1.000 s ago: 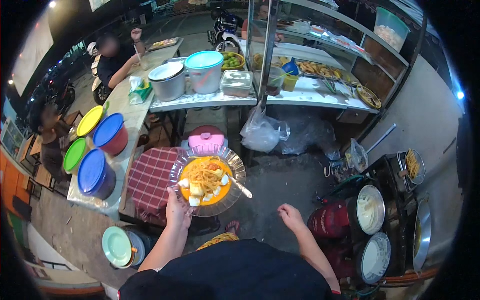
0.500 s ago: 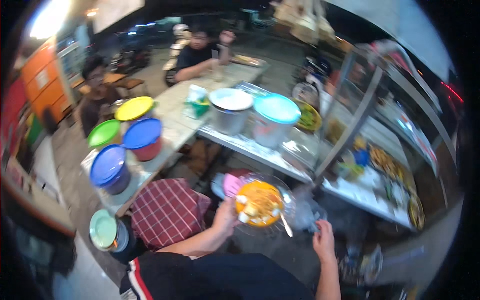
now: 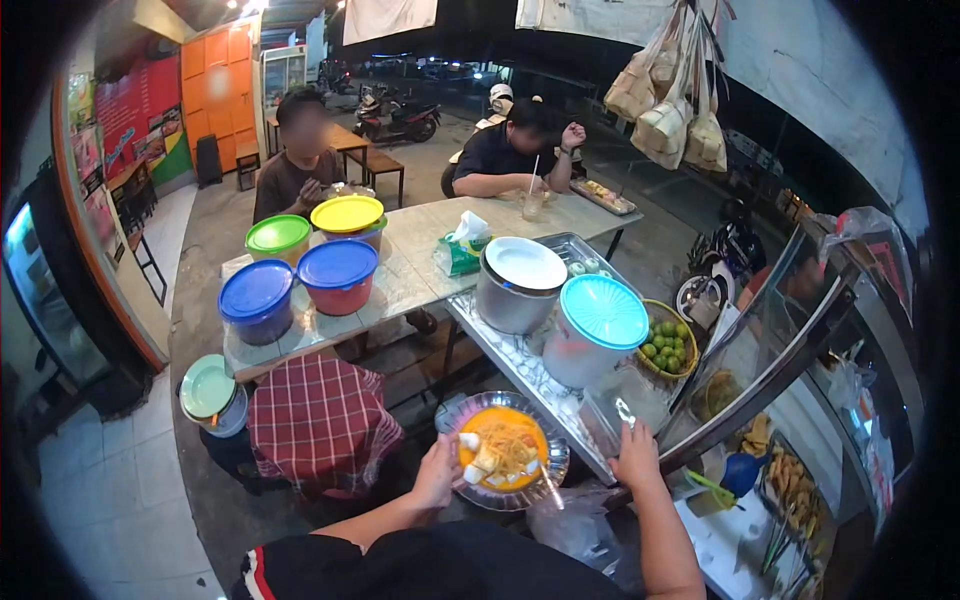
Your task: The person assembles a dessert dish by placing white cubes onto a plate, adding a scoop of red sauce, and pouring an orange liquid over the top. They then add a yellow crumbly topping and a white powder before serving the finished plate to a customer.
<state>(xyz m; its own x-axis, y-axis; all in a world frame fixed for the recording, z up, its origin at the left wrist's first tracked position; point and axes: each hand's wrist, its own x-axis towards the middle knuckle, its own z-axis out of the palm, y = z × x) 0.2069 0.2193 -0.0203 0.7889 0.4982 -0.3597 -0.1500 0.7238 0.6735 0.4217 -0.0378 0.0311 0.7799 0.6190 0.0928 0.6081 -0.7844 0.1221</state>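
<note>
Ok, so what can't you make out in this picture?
Head view:
Tip of the spoon: sunk in the food.
Left hand: some fingers hidden by the plate.
Right hand: glare obscures whether it holds anything.
Bucket: contents hidden by its turquoise lid.
Checked cloth: covers whatever is underneath.

shirt [image 3: 440, 565]: near-black, behind left hand [image 3: 435, 474] and right hand [image 3: 636, 457] | trim [image 3: 259, 572]: red and white stripes, outward of left hand | forearms [image 3: 668, 540]: bare behind both hands
</note>
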